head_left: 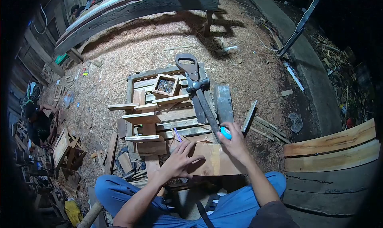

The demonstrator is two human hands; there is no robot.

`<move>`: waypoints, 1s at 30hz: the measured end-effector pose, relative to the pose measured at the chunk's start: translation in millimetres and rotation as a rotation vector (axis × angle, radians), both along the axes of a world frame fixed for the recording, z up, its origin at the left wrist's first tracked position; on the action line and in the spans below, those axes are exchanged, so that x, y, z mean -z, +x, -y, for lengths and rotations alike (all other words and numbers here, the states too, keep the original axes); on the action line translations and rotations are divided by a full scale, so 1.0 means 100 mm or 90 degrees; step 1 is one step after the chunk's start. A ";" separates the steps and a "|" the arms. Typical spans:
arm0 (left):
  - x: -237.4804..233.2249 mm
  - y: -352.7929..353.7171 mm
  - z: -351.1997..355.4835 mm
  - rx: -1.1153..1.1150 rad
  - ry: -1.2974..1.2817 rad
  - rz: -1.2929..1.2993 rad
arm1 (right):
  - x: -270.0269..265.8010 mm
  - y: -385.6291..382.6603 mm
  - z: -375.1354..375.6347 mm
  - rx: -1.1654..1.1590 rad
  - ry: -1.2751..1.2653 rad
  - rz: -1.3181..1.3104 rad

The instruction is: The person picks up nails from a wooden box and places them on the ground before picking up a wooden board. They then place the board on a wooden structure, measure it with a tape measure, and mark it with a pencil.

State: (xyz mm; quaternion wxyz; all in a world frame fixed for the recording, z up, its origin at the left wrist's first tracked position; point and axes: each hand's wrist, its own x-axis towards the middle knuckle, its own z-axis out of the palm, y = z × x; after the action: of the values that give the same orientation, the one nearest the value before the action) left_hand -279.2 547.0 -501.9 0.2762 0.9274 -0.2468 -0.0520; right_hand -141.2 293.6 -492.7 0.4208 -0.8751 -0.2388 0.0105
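My left hand point(181, 162) lies spread over the left part of a flat wooden board point(207, 168) in front of my knees. Over the board's right end, my right hand point(236, 142) is closed around a small teal rounded object point(226, 132), whose kind I cannot make out. Just beyond that hand, a hammer point(205, 104) lies with its handle end close to my fingers. Partly under the hammer is a handsaw point(191, 70). A purple pencil-like stick point(177, 135) rests beyond my left fingers.
A slatted wooden work surface point(175, 115) carries short wood pieces point(141, 118) and a square wooden box point(165, 86) of small dark bits. A dark plank point(224, 102) lies beside it. Long boards point(331, 150) are at right, a beam bench point(139, 18) beyond. Another person point(40, 122) sits at left.
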 end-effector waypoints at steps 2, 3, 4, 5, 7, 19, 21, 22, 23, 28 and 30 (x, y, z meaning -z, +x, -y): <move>0.01 0.01 0.00 -0.001 0.016 0.002 | -0.02 0.01 -0.05 -0.009 -0.027 -0.031; 0.01 0.02 0.00 -0.001 0.022 0.004 | -0.03 0.01 -0.08 -0.017 -0.036 -0.037; 0.01 0.02 0.00 -0.001 0.027 0.004 | -0.02 0.00 -0.10 -0.027 -0.046 -0.045; 0.02 0.02 0.00 -0.002 0.029 0.003 | -0.02 -0.01 -0.13 -0.020 -0.046 -0.030; 0.02 0.03 0.01 -0.001 0.043 0.004 | -0.05 -0.03 -0.18 -0.016 -0.069 -0.040; 0.11 0.10 0.00 0.009 -0.023 0.021 | 0.13 0.07 -0.29 0.049 -0.042 -0.017; 0.10 0.15 -0.01 0.006 -0.032 0.019 | 0.16 0.12 -0.30 0.054 -0.015 -0.008; 0.10 0.16 -0.01 0.007 -0.038 0.019 | 0.19 0.14 -0.31 0.050 -0.017 -0.008; 0.11 0.16 -0.02 0.005 -0.040 0.020 | 0.23 0.18 -0.33 0.041 -0.009 0.011; 0.15 0.19 -0.07 -0.041 -0.023 0.011 | 0.25 0.30 -0.42 0.020 0.029 0.023; 0.17 0.20 -0.09 -0.031 0.007 0.019 | 0.26 0.32 -0.45 0.008 0.002 0.063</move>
State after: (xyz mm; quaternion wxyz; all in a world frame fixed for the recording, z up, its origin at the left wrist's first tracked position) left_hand -259.0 555.7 -518.9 0.2686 0.9352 -0.2283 -0.0327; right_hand -109.0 338.4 -518.7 0.4101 -0.8752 -0.2543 -0.0361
